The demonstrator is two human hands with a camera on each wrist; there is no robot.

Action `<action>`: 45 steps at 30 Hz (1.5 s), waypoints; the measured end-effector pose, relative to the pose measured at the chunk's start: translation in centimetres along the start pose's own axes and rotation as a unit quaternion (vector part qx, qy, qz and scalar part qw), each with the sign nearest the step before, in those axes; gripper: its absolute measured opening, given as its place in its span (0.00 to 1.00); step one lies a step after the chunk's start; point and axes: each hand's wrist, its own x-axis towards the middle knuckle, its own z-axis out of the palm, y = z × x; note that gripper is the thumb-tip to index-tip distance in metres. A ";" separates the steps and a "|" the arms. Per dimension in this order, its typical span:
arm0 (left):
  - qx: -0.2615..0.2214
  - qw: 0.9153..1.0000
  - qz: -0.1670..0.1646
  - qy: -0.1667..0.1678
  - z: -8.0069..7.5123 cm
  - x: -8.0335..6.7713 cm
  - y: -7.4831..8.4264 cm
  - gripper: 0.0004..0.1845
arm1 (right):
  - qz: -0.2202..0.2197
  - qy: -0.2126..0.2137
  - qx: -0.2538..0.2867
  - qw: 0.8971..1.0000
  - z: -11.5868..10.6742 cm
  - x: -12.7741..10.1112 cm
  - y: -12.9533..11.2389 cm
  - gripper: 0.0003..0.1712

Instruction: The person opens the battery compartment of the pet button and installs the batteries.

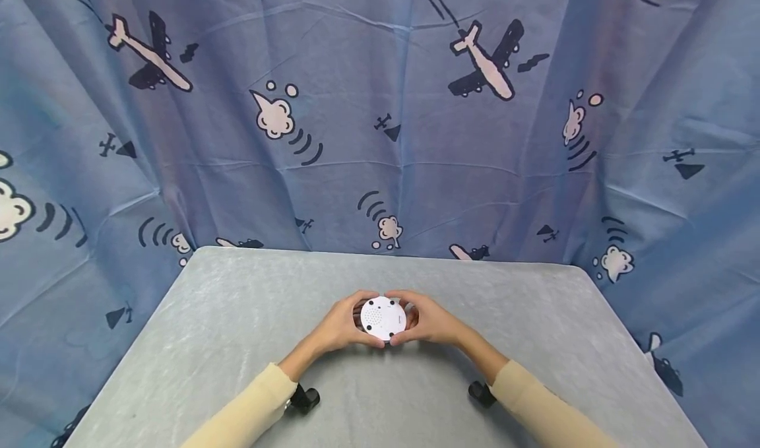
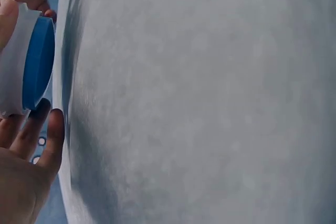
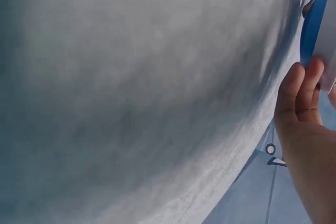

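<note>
Apparently nothing is opened yet: both hands, left hand and right hand, clasp the round white-and-blue gadget from either side, lifted just above the surface, midway along, nearer its far edge.

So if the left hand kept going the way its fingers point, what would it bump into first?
The round white device, already in its grip; just beyond that, probably the right hand on the other side.

grey table stands before a blue curtain printed with planes and clouds.
</note>
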 end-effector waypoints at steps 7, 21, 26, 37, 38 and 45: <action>-0.053 0.999 0.002 -0.002 0.4 -0.1 -0.1 0.46 | -0.004 -0.003 -0.041 0.999 0.0 0.4 -0.4 0.50; -0.125 0.991 0.033 -0.041 0.6 0.0 -0.1 0.43 | -0.018 0.013 -0.035 0.999 -0.5 -0.2 -0.4 0.48; -0.074 0.997 0.035 -0.016 0.5 0.3 0.1 0.43 | -0.019 0.002 -0.016 1.000 -0.3 -0.4 -1.4 0.51; -0.050 0.999 0.009 -0.007 0.3 0.6 1.0 0.47 | -0.035 0.026 -0.032 0.999 -0.8 0.4 -0.5 0.52; -0.062 0.998 0.010 -0.010 0.4 0.6 1.0 0.48 | -0.032 0.029 -0.031 0.999 -0.8 0.3 -0.6 0.52; -0.122 0.991 0.031 -0.042 0.9 0.5 0.6 0.46 | 0.003 0.033 0.048 0.998 -0.6 0.1 -0.7 0.52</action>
